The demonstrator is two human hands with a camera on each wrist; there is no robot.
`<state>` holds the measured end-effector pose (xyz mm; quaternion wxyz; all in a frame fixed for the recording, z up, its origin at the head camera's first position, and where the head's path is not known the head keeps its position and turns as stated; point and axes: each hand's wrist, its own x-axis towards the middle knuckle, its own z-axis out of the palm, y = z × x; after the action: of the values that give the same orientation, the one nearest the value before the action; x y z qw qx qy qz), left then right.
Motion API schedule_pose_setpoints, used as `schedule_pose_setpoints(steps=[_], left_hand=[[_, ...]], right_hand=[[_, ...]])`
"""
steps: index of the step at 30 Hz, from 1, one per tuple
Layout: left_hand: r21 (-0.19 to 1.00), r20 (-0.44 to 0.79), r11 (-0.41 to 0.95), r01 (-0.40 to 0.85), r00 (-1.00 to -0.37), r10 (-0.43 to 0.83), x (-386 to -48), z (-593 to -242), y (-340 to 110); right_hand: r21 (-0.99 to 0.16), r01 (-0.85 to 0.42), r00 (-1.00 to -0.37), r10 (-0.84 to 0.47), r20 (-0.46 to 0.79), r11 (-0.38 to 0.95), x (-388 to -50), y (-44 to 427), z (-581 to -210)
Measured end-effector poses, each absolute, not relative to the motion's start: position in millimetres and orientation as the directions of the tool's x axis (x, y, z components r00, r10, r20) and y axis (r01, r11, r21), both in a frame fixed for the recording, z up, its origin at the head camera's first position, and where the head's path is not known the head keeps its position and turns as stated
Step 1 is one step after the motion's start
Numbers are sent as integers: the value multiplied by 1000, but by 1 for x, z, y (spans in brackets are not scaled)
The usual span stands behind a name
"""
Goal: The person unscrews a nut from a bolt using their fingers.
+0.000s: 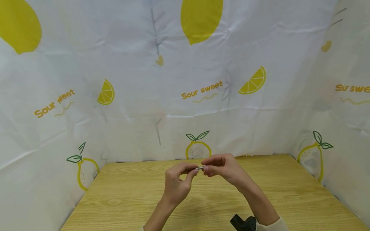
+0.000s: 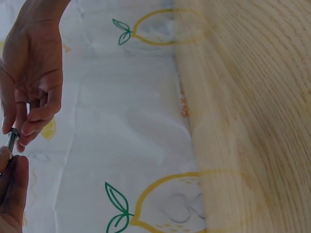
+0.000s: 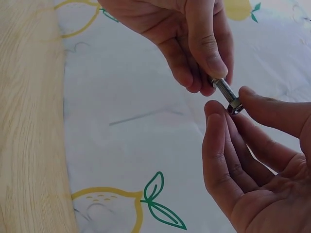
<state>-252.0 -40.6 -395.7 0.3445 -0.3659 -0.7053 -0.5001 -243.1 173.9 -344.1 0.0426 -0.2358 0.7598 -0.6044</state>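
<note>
Above the wooden table, a small silver bolt (image 1: 200, 167) spans the gap between both hands. My left hand (image 1: 177, 184) pinches its threaded end between thumb and fingertips. At the other end, my right hand (image 1: 226, 170) holds the wider hexagonal end with thumb and index finger. The right wrist view shows the bolt (image 3: 226, 91) tilted, with bare thread between the two grips; the left fingertips partly hide its far end. In the left wrist view the bolt (image 2: 11, 140) appears at the left edge.
The wood-grain table (image 1: 130, 192) stretches below the hands. A white cloth (image 1: 130, 128) printed with lemons and "Sour sweet" lettering hangs behind and at both sides. A black device (image 1: 244, 223) sits by the right wrist.
</note>
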Motion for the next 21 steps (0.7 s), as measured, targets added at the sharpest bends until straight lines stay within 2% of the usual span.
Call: schedule_pose_setpoints(steps=[11,21], left_hand=[[438,862,219,872,-476,173,-253,-397,-40],[447,855,211,870,-484,186,-252,-396,-40]], right_hand=[[-931,-325,-875,-428,228,168,-243,175,-343],[-920,-347,-875,-414,250,179,-242,176,-343]])
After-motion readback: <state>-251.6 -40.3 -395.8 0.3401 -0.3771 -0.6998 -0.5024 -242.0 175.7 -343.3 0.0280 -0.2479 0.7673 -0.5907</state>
